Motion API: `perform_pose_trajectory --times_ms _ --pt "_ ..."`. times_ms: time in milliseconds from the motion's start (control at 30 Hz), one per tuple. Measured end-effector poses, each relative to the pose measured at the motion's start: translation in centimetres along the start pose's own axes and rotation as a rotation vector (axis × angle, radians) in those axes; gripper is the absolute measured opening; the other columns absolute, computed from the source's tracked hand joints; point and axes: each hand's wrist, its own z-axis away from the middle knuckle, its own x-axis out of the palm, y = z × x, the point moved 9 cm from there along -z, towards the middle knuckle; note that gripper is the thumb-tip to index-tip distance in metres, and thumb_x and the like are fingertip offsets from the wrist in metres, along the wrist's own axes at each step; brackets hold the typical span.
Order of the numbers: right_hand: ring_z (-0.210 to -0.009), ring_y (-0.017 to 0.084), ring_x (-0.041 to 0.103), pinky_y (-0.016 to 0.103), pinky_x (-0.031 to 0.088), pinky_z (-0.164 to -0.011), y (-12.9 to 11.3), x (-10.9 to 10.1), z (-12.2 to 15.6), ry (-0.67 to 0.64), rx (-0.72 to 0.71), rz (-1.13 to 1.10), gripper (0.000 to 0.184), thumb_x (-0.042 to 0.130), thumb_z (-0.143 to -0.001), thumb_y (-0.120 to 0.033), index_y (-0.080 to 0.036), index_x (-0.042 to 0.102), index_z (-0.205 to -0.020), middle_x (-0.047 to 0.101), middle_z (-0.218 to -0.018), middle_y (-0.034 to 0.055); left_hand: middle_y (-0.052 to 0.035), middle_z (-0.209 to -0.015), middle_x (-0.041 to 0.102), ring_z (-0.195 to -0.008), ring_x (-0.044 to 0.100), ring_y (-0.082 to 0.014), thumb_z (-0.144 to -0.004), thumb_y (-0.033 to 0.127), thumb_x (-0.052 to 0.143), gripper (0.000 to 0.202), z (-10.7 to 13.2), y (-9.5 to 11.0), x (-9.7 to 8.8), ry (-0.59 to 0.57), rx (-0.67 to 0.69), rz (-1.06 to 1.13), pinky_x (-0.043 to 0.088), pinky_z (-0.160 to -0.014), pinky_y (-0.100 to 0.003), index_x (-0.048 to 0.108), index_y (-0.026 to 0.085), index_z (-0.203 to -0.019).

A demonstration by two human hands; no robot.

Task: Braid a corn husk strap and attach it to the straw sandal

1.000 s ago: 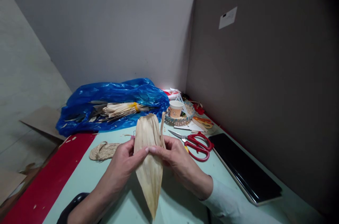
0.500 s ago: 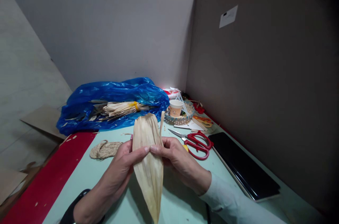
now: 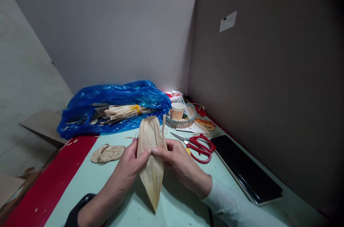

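Note:
Both hands hold one dried, tan corn husk upright above the pale green table, its pointed end down. My left hand pinches the husk's left edge with thumb on front. My right hand pinches the right edge, where a narrow strip is split away from the top. A braided straw piece lies on the table just left of my left hand. Red-handled scissors lie right of my right hand.
A blue plastic bag with a bundle of husks tied by a yellow band lies at the back. A woven ring basket holds a paper cup. A black tablet lies at right. Grey partitions wall the desk; a red strip runs along the left.
The husk and both hands have stayed in nearly the same place; the husk's lower tip sits a little higher now. The grip looks the same.

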Motion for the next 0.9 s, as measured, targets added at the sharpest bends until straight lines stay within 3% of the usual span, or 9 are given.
perform_pose_trajectory --times_ms 167,333,467,567,667,700,733,800,900 --pt "-0.064 0.014 0.050 0.025 0.036 -0.059 0.2 0.2 -0.1 -0.021 -0.014 -0.020 0.042 0.077 -0.068 -0.054 -0.015 0.064 -0.075 0.057 -0.069 -0.0005 -0.0112 -0.106 0.075 -0.108 0.065 -0.0350 -0.071 0.038 0.077 0.054 -0.2 -0.2 -0.4 0.049 0.041 -0.046 0.054 -0.069 -0.031 0.064 0.016 -0.119" --pt "-0.060 0.011 0.041 0.023 0.029 -0.056 -0.4 0.7 0.3 -0.088 -0.031 -0.049 0.036 0.077 -0.072 -0.048 -0.015 0.062 -0.078 0.052 -0.069 -0.0026 -0.0070 -0.094 0.077 -0.086 0.072 -0.0271 -0.074 0.036 0.076 0.049 0.2 -0.2 -0.3 0.048 0.025 0.032 0.054 -0.066 -0.029 0.064 0.017 -0.118" --pt "-0.075 0.013 0.047 0.023 0.035 -0.066 -1.6 1.0 0.5 -0.110 -0.079 -0.083 0.027 0.072 -0.080 -0.041 -0.016 0.061 -0.081 0.055 -0.080 0.0002 -0.0030 -0.074 0.074 -0.072 0.070 -0.0207 -0.074 0.030 0.077 0.025 -0.3 -0.5 -0.6 0.043 0.000 0.156 0.054 -0.068 -0.028 0.070 0.014 -0.091" --pt "-0.076 0.014 0.051 0.024 0.040 -0.073 -2.6 1.5 0.9 -0.157 -0.086 -0.149 0.028 0.065 -0.085 -0.043 -0.018 0.052 -0.081 0.054 -0.075 -0.0004 -0.0019 -0.069 0.070 -0.066 0.066 -0.0162 -0.073 0.025 0.079 0.018 -1.5 -1.2 -1.9 0.055 -0.001 0.235 0.055 -0.067 -0.027 0.068 0.012 -0.081" --pt "-0.054 0.009 0.038 0.021 0.039 -0.055 -4.6 1.5 2.4 -0.228 -0.052 -0.204 0.034 0.060 -0.087 -0.047 -0.021 0.040 -0.077 0.037 -0.063 -0.0067 0.0017 -0.074 0.066 -0.059 0.060 -0.0104 -0.086 0.022 0.068 0.010 -2.8 -2.1 -3.8 0.093 -0.008 0.263 0.053 -0.058 -0.025 0.065 0.013 -0.084" --pt "-0.048 0.006 0.027 0.018 0.029 -0.044 -5.5 1.2 3.0 -0.247 -0.032 -0.200 0.035 0.059 -0.088 -0.047 -0.022 0.038 -0.076 0.033 -0.062 -0.0078 0.0020 -0.076 0.065 -0.058 0.059 -0.0097 -0.089 0.023 0.064 0.010 -3.1 -2.4 -4.3 0.098 -0.016 0.261 0.052 -0.055 -0.024 0.064 0.014 -0.086" --pt "-0.046 0.006 0.017 0.016 0.018 -0.040 -6.6 0.2 3.5 -0.223 -0.026 -0.183 0.033 0.059 -0.088 -0.045 -0.022 0.037 -0.078 0.029 -0.062 -0.0087 0.0023 -0.077 0.064 -0.058 0.059 -0.0093 -0.091 0.024 0.062 0.011 -3.3 -2.6 -4.6 0.096 -0.024 0.255 0.051 -0.053 -0.024 0.063 0.014 -0.088" --pt "-0.046 0.007 0.012 0.017 0.013 -0.038 -9.8 -3.5 4.0 -0.036 -0.150 0.003 0.028 0.053 -0.091 -0.048 -0.023 0.042 -0.087 0.027 -0.064 -0.0085 0.0030 -0.076 0.063 -0.055 0.057 -0.0087 -0.092 0.024 0.061 0.011 -3.4 -2.8 -4.7 0.075 -0.038 0.239 0.050 -0.050 -0.023 0.063 0.014 -0.088" --pt "-0.050 0.010 0.031 0.021 0.027 -0.045 -14.3 -10.2 3.8 0.370 -0.283 0.790 0.028 0.042 -0.095 -0.050 -0.022 0.047 -0.089 0.040 -0.069 -0.0038 0.0037 -0.068 0.062 -0.051 0.053 -0.0068 -0.087 0.024 0.066 0.013 -2.7 -2.3 -3.5 0.020 -0.039 0.208 0.045 -0.048 -0.019 0.063 0.012 -0.083"
